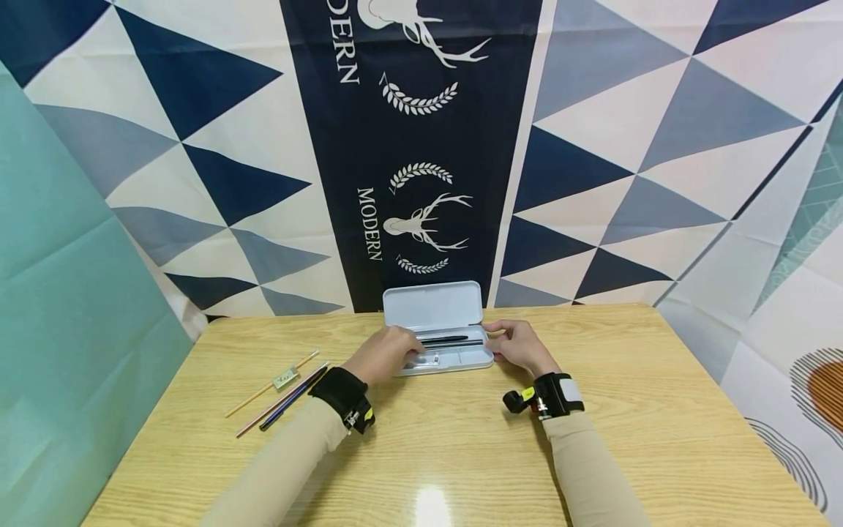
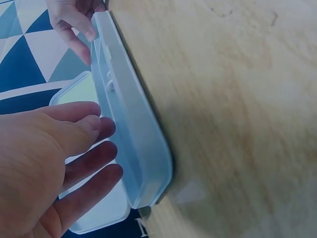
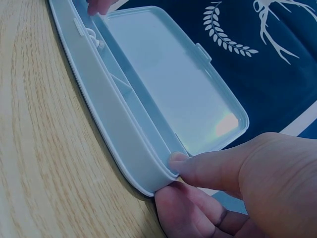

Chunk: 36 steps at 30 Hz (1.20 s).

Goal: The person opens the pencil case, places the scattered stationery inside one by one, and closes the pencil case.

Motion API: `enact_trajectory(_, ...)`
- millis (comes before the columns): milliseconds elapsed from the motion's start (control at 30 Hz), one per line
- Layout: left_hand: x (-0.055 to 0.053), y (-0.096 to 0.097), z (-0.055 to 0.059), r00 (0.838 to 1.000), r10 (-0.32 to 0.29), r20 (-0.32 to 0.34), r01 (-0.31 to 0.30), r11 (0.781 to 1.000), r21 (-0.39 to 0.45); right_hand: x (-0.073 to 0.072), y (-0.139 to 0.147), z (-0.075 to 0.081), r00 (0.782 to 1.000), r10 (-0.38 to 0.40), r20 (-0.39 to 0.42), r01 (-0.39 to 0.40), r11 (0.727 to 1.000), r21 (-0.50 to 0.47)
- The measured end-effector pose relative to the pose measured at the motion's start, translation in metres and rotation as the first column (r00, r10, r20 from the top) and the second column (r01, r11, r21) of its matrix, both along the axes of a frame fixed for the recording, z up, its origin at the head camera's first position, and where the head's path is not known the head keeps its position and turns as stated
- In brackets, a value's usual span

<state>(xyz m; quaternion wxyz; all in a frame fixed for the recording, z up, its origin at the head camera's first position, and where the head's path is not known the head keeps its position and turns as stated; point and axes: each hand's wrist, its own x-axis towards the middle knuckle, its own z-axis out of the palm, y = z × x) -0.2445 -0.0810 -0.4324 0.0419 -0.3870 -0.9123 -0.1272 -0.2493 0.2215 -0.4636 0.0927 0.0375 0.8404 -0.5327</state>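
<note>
A pale blue pencil case [image 1: 473, 358] lies open at the back of the table, its lid [image 1: 432, 306] raised against the wall cloth. Inside are a black pen [image 1: 451, 339] and a small white coiled thing [image 3: 92, 38]. My left hand [image 1: 385, 355] is over the case's left end; the left wrist view shows its fingers [image 2: 91, 161] loosely bent, thumb near the index finger, with nothing visible between them. At the right end, my right hand [image 1: 523, 346] pinches the case, thumb [image 3: 198, 168] on the rim and fingers against the outer wall.
Left of the left forearm lie a natural-wood pencil [image 1: 253, 399], a small greenish eraser [image 1: 286, 378], a pinkish pencil [image 1: 263, 415] and a dark blue pen [image 1: 290, 402]. Patterned cloth [image 1: 421, 132] hangs behind the wooden table [image 1: 448, 446].
</note>
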Motion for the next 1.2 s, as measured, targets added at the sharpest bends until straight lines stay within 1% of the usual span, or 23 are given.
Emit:
enact_trajectory(100, 0.001, 0.0, 0.005, 1.0, 0.003, -0.006, -0.003, 1.0, 0.005, 0.001, 0.0, 0.0, 1.0, 0.004, -0.004, -0.004, 1.0, 0.007)
enact_trajectory(233, 0.003, 0.0, 0.009, 1.0, 0.009, -0.002, -0.009, 1.0, 0.005, 0.001, 0.001, -0.001, 1.0, 0.006, -0.004, -0.006, 1.0, 0.017)
enact_trajectory(400, 0.004, -0.001, 0.009, 1.0, 0.027, 0.006, -0.027, 1.0, 0.008, 0.0, 0.002, -0.002, 1.0, 0.003, -0.003, -0.003, 1.0, 0.014)
enact_trajectory(567, 0.003, -0.006, 0.005, 0.999, 0.041, -0.006, -0.041, 0.999, 0.005, -0.001, 0.001, -0.004, 1.0, -0.004, -0.005, 0.004, 1.0, 0.018)
enact_trajectory(767, 0.001, -0.016, 0.005, 0.998, 0.056, -0.005, -0.056, 0.998, 0.008, 0.0, 0.001, -0.003, 1.0, -0.002, -0.006, 0.002, 1.0, 0.012)
enact_trajectory(867, 0.0, -0.023, 0.004, 0.997, 0.08, -0.005, -0.08, 0.997, -0.004, -0.001, 0.001, -0.002, 1.0, -0.006, -0.006, 0.006, 1.0, 0.014)
enact_trajectory(967, 0.0, -0.029, 0.005, 0.994, 0.106, 0.011, -0.106, 0.994, -0.007, -0.001, 0.0, -0.002, 1.0, -0.006, -0.01, 0.006, 1.0, 0.02)
enact_trajectory(1100, 0.001, -0.039, 0.005, 0.994, 0.111, -0.006, -0.112, 0.994, -0.015, -0.001, 0.0, -0.003, 1.0, 0.001, -0.026, 0.0, 1.0, 0.022)
enact_trajectory(1200, 0.001, -0.05, 0.003, 0.995, 0.094, -0.038, -0.094, 0.996, -0.001, -0.002, 0.001, -0.002, 1.0, 0.008, -0.03, -0.007, 1.0, 0.02)
